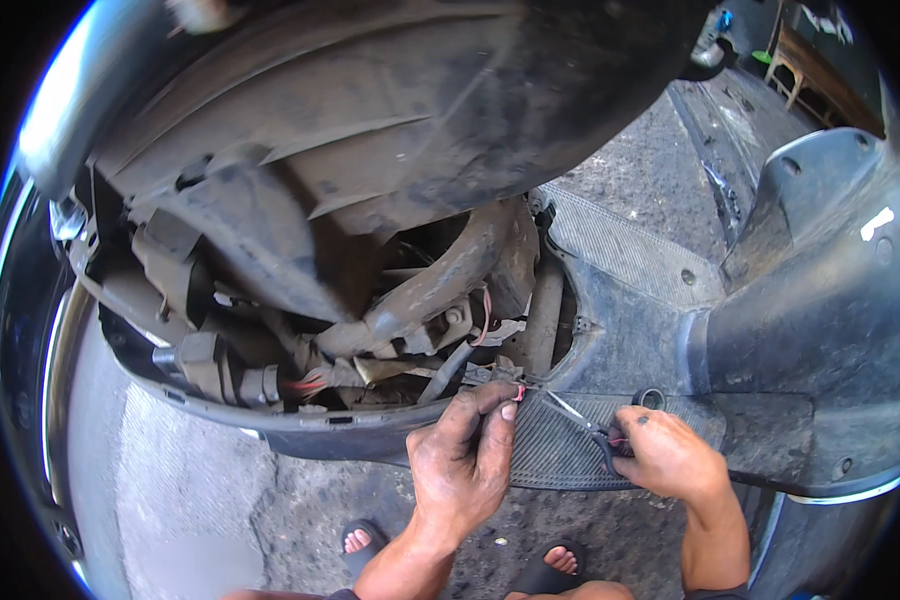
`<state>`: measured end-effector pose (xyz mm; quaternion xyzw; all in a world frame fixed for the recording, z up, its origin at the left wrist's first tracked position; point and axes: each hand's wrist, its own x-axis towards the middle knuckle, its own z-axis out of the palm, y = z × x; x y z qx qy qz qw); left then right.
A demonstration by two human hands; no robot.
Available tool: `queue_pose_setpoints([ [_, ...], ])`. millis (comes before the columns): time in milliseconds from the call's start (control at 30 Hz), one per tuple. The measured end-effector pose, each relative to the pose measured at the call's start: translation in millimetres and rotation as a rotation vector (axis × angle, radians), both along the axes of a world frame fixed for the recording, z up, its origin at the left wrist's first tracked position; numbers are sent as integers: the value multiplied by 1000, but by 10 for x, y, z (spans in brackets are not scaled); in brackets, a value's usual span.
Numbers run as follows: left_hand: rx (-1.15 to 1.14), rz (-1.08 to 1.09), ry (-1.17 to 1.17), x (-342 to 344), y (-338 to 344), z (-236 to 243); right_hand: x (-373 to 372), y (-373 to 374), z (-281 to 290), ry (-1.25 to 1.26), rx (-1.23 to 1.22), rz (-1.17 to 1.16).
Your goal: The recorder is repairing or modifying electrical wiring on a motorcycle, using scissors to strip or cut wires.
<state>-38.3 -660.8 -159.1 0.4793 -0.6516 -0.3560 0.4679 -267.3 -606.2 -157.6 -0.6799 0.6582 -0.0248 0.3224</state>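
Observation:
A thin red wire [519,393] is pinched between the thumb and forefinger of my left hand [462,455], just over the near edge of the scooter's open body. My right hand [667,452] grips small scissors [577,414] with dark handles, and their blades point left toward the wire. A small gap separates the blade tips from my left fingertips. Behind my left hand, a grey-sleeved cable [444,372] and a pink wire [487,318] run among dusty frame tubes [440,272]. My fingers cover part of the wire.
The ribbed footboard [560,455] lies under the scissors. A large dark plastic underside [370,110] overhangs the opening. A connector with red wires [260,385] sits at the left. The front panel [820,300] rises at right; a wooden bench [820,75] stands far right.

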Motion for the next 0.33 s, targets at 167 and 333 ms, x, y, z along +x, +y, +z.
queue_pose_setpoints([
  [167, -31, -6, -3, -18, 9, 14, 6, -62, -93, -26, 8, -82],
  [333, -151, -22, -2, 64, -1, -55, -126, -5, -210, -220, 46, 71],
])
